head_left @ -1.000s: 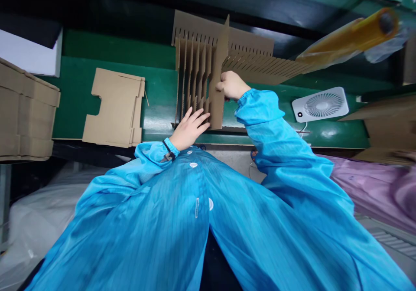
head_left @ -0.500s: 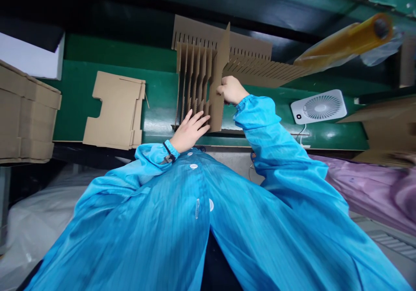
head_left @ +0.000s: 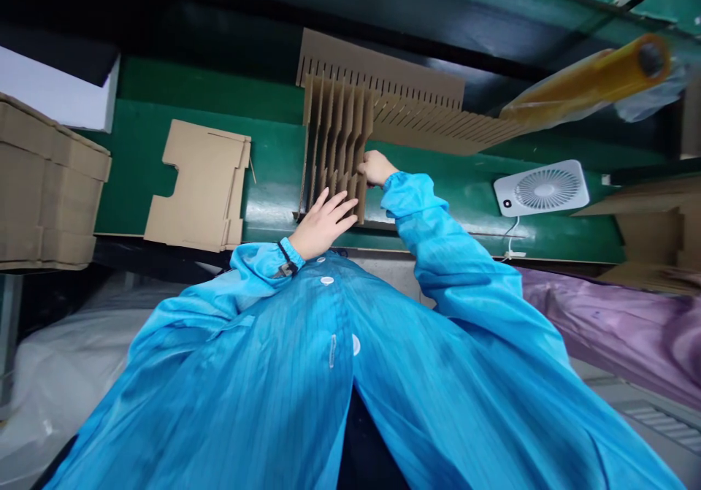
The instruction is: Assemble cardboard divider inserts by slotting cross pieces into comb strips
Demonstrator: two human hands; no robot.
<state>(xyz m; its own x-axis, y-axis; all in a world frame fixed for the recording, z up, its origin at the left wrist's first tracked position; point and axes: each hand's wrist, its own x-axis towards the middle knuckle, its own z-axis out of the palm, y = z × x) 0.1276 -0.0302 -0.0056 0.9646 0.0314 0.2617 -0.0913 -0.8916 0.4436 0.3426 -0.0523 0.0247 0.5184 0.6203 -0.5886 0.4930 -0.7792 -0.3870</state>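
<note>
Several upright cardboard dividers (head_left: 335, 128) stand side by side in a row on the green bench. My left hand (head_left: 323, 225) rests on their near ends with its fingers spread. At the row's right side, my right hand (head_left: 377, 168) has its fingers closed on the edge of the rightmost divider (head_left: 365, 139). Slotted cardboard strips (head_left: 432, 121) lie behind and to the right of the row. A flat pile of notched cardboard pieces (head_left: 200, 183) lies to the left.
A white fan (head_left: 541, 188) with a cable lies on the right of the green bench (head_left: 274, 154). Behind it is a yellow roll in plastic (head_left: 591, 81). Cardboard boxes (head_left: 52, 183) stand at the far left. Purple fabric (head_left: 607, 315) shows at the right.
The tall divider at the right has gone down in line with the others. My right hand has moved slightly left and down with it. My left hand stays on the near ends.
</note>
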